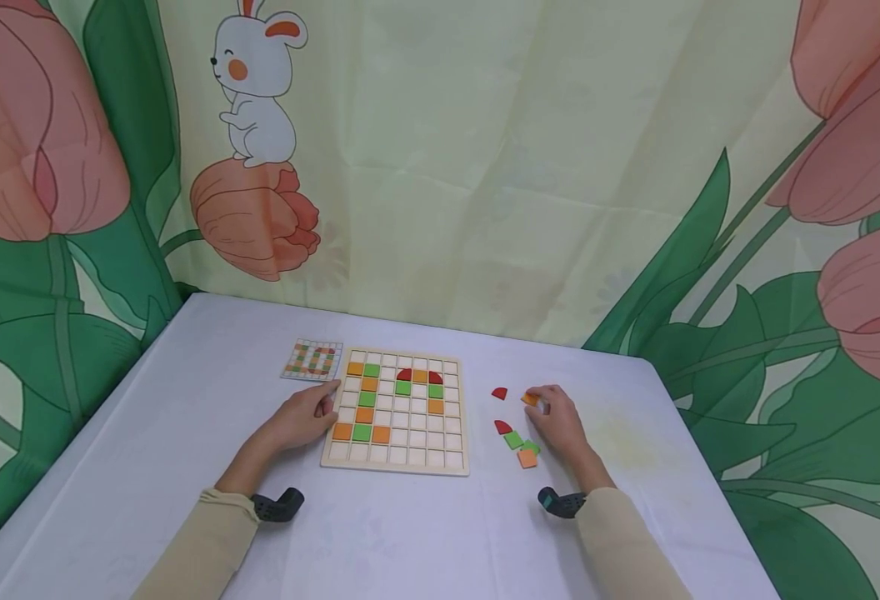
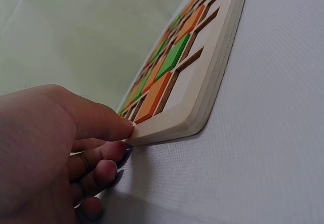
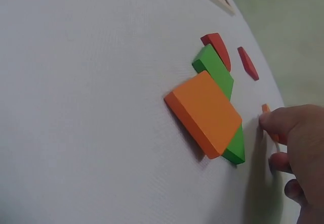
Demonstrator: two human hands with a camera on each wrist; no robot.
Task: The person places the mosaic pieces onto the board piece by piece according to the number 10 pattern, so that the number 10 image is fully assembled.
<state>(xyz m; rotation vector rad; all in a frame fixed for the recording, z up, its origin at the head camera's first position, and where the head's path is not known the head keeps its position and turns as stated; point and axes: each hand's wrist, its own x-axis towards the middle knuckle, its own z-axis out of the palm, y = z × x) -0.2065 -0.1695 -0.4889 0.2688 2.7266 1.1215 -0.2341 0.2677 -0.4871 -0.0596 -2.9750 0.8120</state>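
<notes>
A wooden grid board (image 1: 395, 468) lies on the table, with orange and green square tiles and red quarter-round tiles set in some cells. My left hand (image 1: 305, 417) holds the board's left edge; in the left wrist view the thumb (image 2: 109, 123) lies on the rim, the other fingers curled beside it. To the right of the board, my right hand (image 1: 560, 421) pinches an orange square tile (image 1: 530, 399) between thumb and fingers. Nearby lie a red quarter-round tile (image 1: 499, 392), another red tile (image 1: 502, 427), a green tile (image 1: 513, 440) and a loose orange tile (image 3: 205, 113) overlapping a second green tile (image 3: 235, 145).
A small pattern card (image 1: 312, 360) with a coloured grid lies at the board's upper left. A white cloth (image 1: 410, 542) covers the table. Behind it hangs a curtain (image 1: 485, 167) printed with tulips and a rabbit.
</notes>
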